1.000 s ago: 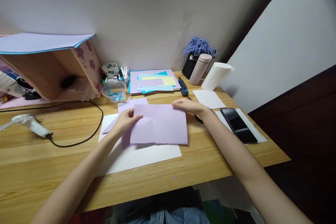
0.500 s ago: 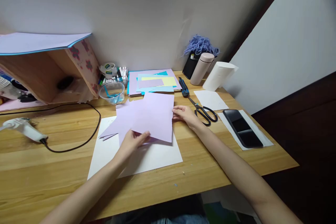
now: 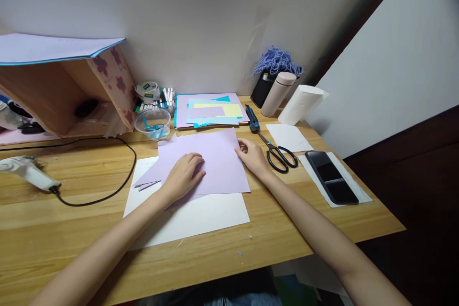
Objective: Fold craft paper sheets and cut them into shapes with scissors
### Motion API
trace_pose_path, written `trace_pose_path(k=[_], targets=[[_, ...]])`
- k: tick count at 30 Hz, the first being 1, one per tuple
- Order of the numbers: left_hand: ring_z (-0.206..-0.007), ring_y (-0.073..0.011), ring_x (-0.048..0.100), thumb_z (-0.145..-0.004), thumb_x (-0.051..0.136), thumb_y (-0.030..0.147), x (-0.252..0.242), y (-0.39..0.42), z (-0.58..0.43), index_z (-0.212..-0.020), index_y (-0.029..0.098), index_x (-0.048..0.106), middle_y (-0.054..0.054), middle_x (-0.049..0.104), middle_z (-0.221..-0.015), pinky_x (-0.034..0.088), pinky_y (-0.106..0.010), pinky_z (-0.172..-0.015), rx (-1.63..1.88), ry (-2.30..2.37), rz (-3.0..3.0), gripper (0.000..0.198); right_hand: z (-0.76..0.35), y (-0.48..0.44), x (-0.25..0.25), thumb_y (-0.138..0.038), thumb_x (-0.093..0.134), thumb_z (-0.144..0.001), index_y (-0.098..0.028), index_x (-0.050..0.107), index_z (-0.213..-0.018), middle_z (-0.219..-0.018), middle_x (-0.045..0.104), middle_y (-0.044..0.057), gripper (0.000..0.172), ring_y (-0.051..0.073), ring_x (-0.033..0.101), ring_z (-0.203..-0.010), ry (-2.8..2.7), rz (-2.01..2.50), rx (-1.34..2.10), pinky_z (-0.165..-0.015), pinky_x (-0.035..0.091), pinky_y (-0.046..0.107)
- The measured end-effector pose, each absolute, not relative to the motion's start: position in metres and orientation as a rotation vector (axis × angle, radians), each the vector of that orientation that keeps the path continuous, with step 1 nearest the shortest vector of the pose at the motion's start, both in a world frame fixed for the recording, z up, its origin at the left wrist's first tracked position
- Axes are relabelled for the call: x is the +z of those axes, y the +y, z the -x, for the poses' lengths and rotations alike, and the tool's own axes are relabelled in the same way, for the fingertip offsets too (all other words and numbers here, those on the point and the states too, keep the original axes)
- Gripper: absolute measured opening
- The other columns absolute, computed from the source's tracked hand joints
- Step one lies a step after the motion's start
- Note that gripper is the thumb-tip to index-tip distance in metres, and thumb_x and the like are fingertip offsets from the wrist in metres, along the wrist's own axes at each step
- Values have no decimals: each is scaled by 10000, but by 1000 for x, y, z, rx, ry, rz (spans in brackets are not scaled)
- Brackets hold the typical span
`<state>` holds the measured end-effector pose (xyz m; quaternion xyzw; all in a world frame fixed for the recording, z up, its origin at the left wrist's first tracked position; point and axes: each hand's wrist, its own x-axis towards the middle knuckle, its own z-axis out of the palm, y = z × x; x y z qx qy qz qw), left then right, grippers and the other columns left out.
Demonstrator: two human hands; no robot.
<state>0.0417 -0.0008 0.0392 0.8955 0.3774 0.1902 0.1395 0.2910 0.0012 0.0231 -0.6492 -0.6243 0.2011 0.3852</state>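
Note:
A light purple paper sheet [image 3: 222, 167] lies over other purple cut pieces [image 3: 152, 174] with pointed ends, above a white sheet [image 3: 215, 213]. My left hand [image 3: 184, 172] rests on the purple sheet with its fingers and thumb apart. At the sheet's right edge is my right hand [image 3: 251, 155], fingers curled and thumb over the edge; its fingertips are partly hidden. Just right of that hand lie black-handled scissors [image 3: 278, 153], below a blue and black utility knife [image 3: 253, 119].
Coloured papers [image 3: 182, 105] lie at the back, beside a clear bowl [image 3: 152, 124] and markers [image 3: 167, 98]. A box [image 3: 120, 83] and a white corded tool [image 3: 32, 174] are left. A bottle [image 3: 278, 95], paper roll [image 3: 301, 105] and phone [image 3: 332, 177] are right.
The purple sheet has turned and come down flatter, its lower right corner further right. My left hand has moved from its lower edge up onto its surface.

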Motion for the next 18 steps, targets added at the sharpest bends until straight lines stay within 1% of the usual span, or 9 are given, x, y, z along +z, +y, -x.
trace_pose_path(k=[1, 3, 5, 7, 10, 15, 18], targets=[[-1031, -221, 510, -841, 464, 311, 37, 0, -42, -1065, 192, 508, -91, 539, -1116, 409, -401, -897, 556, 1084, -2574, 257, -290, 0, 22, -171, 499, -781, -175, 603, -1071, -1022, 650, 76, 309, 188, 616, -883, -1686, 1570, 447, -823, 492, 341], [-1043, -217, 507, -851, 449, 328, 35, 0, -40, -1079, 198, 499, -88, 529, -1132, 409, -398, -908, 575, 1072, -2539, 266, -289, -3, 19, -114, 400, -827, -210, 537, -1197, -1201, 577, 67, 406, 190, 534, -1094, -1872, 1398, 382, -960, 412, 369], [-1049, -215, 507, -857, 439, 341, 34, -1, -38, -1087, 207, 495, -82, 523, -1143, 410, -397, -913, 589, 1066, -2504, 272, -287, -5, 16, -68, 337, -841, -239, 464, -1278, -1296, 508, 43, 485, 177, 452, -1198, -2015, 1291, 368, -1024, 353, 388], [-1047, -213, 510, -858, 437, 341, 33, -1, -37, -1086, 216, 495, -75, 519, -1148, 413, -397, -911, 600, 1062, -2479, 267, -284, -7, 13, -50, 321, -845, -259, 416, -1315, -1330, 473, 28, 523, 170, 424, -1228, -2130, 1236, 371, -1037, 341, 403], [-1055, -210, 509, -854, 450, 334, 30, -2, -36, -1114, 218, 474, -73, 502, -1166, 423, -386, -908, 606, 1077, -2452, 286, -281, -10, 12, -66, 331, -866, -270, 400, -1325, -1349, 451, 24, 507, 167, 400, -1248, -2246, 1181, 377, -1050, 329, 410], [-1142, -230, 458, -821, 513, 351, 26, -4, -36, -1240, 205, 359, -109, 391, -1265, 420, -388, -941, 678, 1176, -2389, 471, -278, -15, 13, -100, 338, -899, -277, 404, -1321, -1372, 420, 27, 462, 172, 346, -1284, -2355, 1112, 391, -1065, 308, 420], [-1195, -238, 411, -818, 520, 365, 25, -3, -36, -1262, 203, 336, -118, 362, -1298, 385, -401, -984, 699, 1169, -2401, 507, -276, -18, 14, -107, 341, -905, -269, 401, -1323, -1386, 398, 33, 453, 181, 314, -1301, -2397, 1102, 404, -1062, 311, 423]])
